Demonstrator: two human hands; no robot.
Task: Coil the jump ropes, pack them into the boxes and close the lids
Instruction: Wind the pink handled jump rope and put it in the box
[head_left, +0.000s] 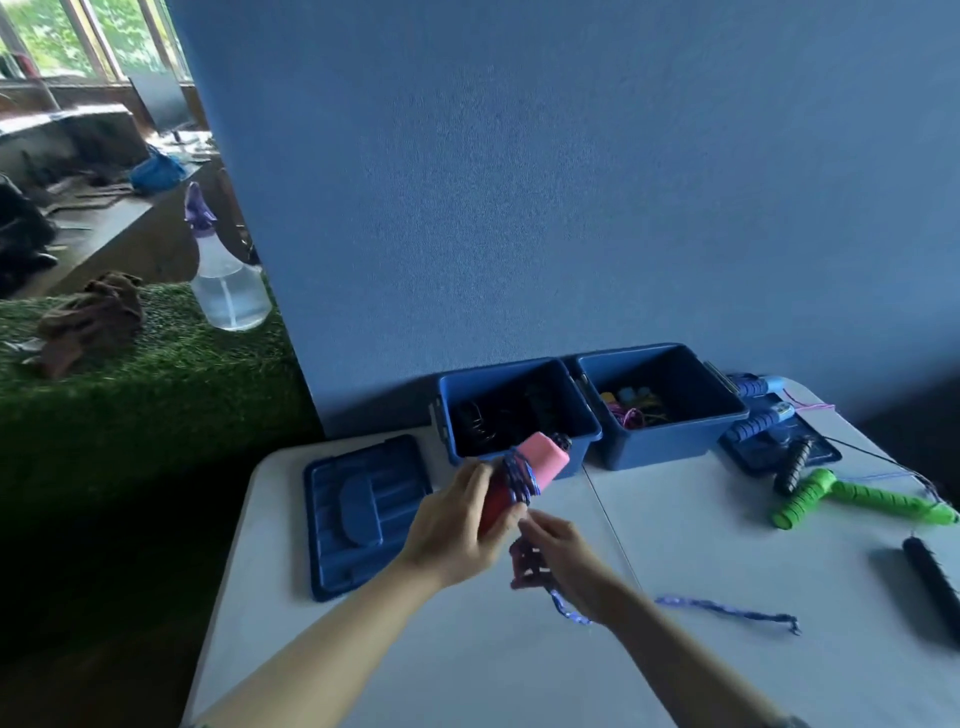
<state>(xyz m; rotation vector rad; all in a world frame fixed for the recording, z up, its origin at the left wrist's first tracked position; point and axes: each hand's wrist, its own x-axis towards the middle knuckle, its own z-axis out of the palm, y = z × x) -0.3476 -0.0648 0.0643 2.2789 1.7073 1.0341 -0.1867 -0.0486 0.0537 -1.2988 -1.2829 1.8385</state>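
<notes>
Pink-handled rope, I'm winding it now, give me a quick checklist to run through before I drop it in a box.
1. Left hand grips the pink handles: ok.
2. Blue cord wound round the handles: partly, not ok; a loose tail lies on the table.
3. Right hand pinches the cord to feed it: ok.
4. Left box open, lid off beside it: ok.
5. Room in the left box: cannot tell; dark ropes already lie inside.
6. Right box open: ok; it holds coloured ropes.
</notes>
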